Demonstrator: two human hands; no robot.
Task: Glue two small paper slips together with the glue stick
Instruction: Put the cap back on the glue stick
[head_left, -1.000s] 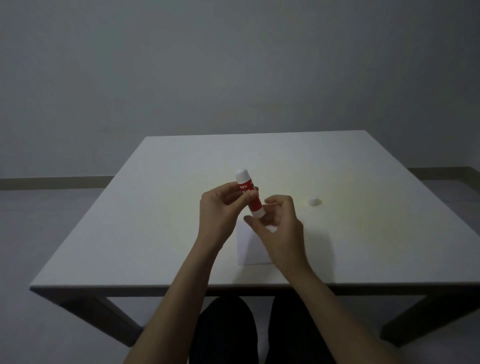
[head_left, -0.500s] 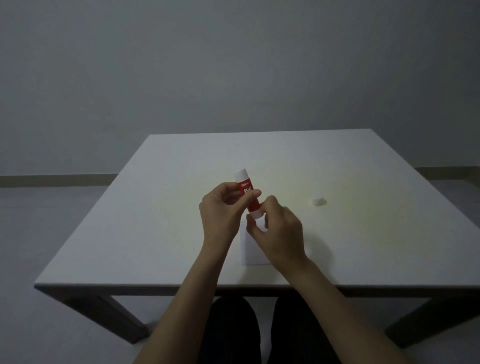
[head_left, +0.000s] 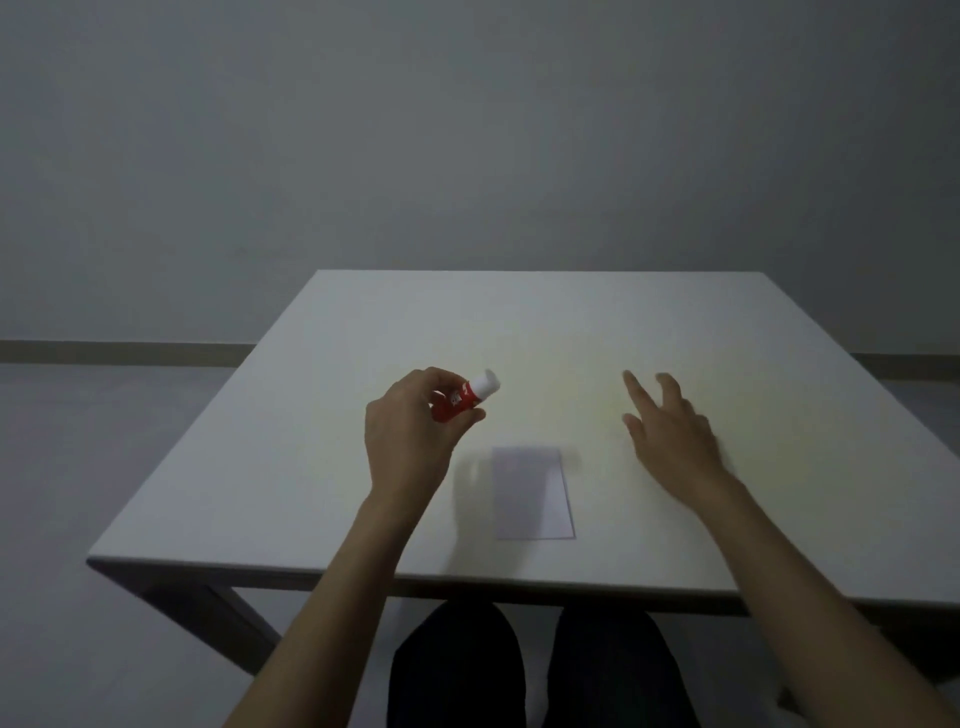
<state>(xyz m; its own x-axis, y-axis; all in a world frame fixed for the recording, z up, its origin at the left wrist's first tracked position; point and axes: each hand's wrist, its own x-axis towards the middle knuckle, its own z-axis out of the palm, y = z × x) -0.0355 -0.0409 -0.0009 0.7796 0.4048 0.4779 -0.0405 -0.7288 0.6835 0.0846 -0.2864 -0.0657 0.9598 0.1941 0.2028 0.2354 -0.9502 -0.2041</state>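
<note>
My left hand (head_left: 410, 436) grips a red glue stick (head_left: 464, 401) with a white end, tilted so the white end points up and right. A white paper slip (head_left: 531, 492) lies flat on the white table (head_left: 311, 467) between my hands, near the front edge; I cannot tell whether it is one slip or two stacked. My right hand (head_left: 670, 431) hovers to the right of the slip with fingers spread and nothing in it. The small white cap seen earlier on the table is hidden, probably behind my right hand.
The table stands against a plain grey wall, with grey floor to the left. My dark-trousered legs (head_left: 457, 670) sit under the front edge.
My hands have parted: the left moved left with the glue stick, the right let go and swung right over the spot where the small white cap lay. The paper slip is now uncovered.
</note>
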